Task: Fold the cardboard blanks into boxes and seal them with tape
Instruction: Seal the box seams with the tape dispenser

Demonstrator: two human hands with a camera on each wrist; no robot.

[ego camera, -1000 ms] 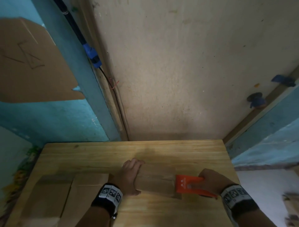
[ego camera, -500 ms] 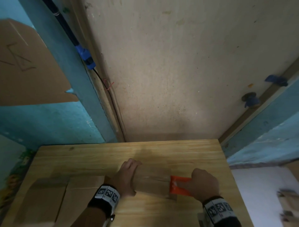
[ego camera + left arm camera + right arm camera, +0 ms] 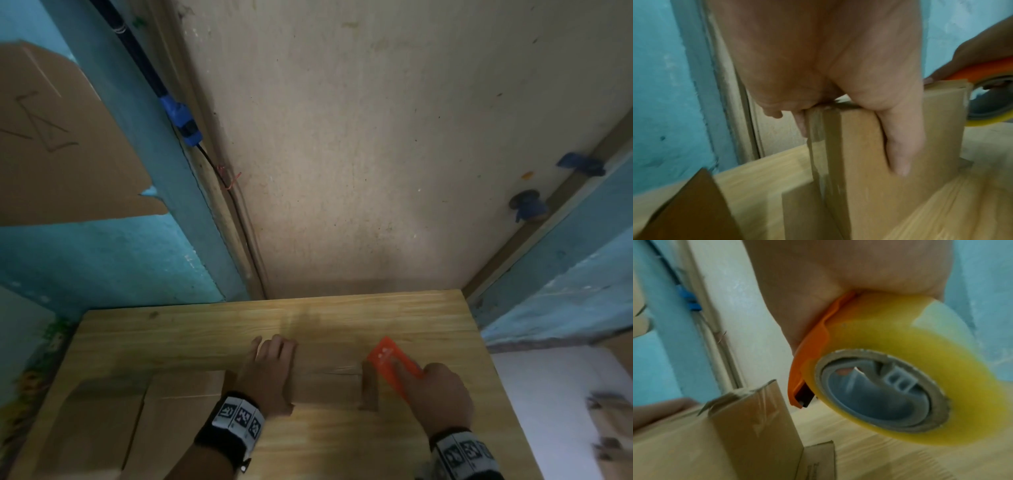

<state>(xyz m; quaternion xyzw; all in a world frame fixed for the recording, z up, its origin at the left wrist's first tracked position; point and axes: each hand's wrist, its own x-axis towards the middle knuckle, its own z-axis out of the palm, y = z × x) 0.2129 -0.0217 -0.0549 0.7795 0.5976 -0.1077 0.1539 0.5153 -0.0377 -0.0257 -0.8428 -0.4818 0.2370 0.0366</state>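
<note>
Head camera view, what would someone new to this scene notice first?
Probably the orange tape dispenser, gripped by the right hand at the right end of the cardboard box on the wooden table. The left hand holds the box's left end, and flat cardboard blanks lie at the table's left.

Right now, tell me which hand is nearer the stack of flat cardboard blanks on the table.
Left. The left hand grips the box right beside the flat cardboard blanks; the right hand, holding the orange tape dispenser, is beyond the box's far side.
</note>
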